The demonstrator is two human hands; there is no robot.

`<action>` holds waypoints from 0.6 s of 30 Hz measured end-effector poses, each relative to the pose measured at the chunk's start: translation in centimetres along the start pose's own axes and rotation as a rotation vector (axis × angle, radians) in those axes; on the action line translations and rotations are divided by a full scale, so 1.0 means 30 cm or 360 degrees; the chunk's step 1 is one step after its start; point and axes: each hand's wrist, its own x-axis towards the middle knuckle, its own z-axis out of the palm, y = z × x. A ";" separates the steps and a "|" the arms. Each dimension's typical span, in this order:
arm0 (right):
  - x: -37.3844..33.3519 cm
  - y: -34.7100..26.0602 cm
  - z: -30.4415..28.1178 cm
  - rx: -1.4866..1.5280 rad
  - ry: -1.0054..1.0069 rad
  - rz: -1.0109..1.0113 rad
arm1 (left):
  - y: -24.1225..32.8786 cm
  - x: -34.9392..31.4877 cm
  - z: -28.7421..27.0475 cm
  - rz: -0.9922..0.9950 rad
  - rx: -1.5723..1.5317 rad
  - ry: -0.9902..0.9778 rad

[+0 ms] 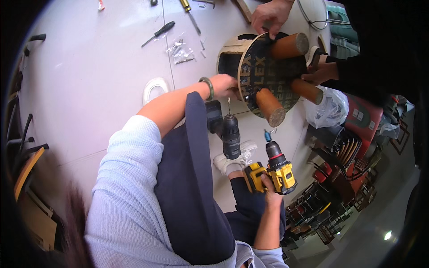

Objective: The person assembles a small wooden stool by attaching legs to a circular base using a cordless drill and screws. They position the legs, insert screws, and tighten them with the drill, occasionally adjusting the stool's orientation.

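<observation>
My left hand (223, 85), with a green bangle at its wrist, grips the near rim of a round stool (272, 80) tipped on its side. Its fingertips are partly hidden behind the rim. Three brown cylindrical legs (268, 105) stick out from the stool's dark, printed underside. My right hand (269, 185) is wrapped round a yellow and black cordless drill (280, 172). The drill's blue-collared bit points up toward the lowest leg, apart from it. A co-worker's hand (271, 17) holds the stool's far edge, and their other hand (322, 73) is at the right leg.
A second, black drill (230, 136) stands close to my knee. On the pale tiled floor are a black screwdriver (158, 33), a yellow-handled screwdriver (191, 17) and a clear bag of hardware (181, 51). Right of the stool lie a plastic bag (328, 109) and stacked chairs (342, 156).
</observation>
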 end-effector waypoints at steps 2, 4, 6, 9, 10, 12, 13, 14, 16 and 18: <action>-0.022 0.106 0.073 0.0352 0.0284 0.0104 | -0.011 0.018 -0.011 -0.0005 -0.0047 -0.0103; 0.018 0.179 0.139 0.0752 0.0362 -0.0071 | -0.024 0.028 -0.028 0.0068 -0.0009 -0.0104; 0.129 0.229 0.175 0.0872 0.0465 -0.0112 | -0.026 0.028 -0.027 0.0041 -0.0026 -0.0121; 0.329 0.273 0.182 0.1141 0.0640 0.0196 | -0.034 0.030 -0.033 -0.0023 -0.0137 -0.0194; 0.389 0.279 0.189 0.1262 0.0693 0.0218 | -0.038 0.032 -0.032 -0.0037 -0.0194 -0.0202; 0.488 0.288 0.220 0.1353 0.0852 0.0045 | -0.051 0.033 -0.030 -0.0014 -0.0178 -0.0174; 0.518 0.290 0.240 0.1454 0.0802 0.0045 | -0.059 0.031 -0.027 0.0011 -0.0178 -0.0160; 0.539 0.288 0.261 0.1546 0.0763 0.0002 | -0.068 0.027 -0.026 0.0006 -0.0088 -0.0098; 0.536 0.289 0.317 0.1375 0.0888 0.0127 | -0.091 0.010 -0.033 -0.0038 0.0155 0.0003; 0.507 0.293 0.375 0.1365 0.0930 0.0115 | -0.103 -0.016 -0.035 -0.0144 0.0144 -0.0023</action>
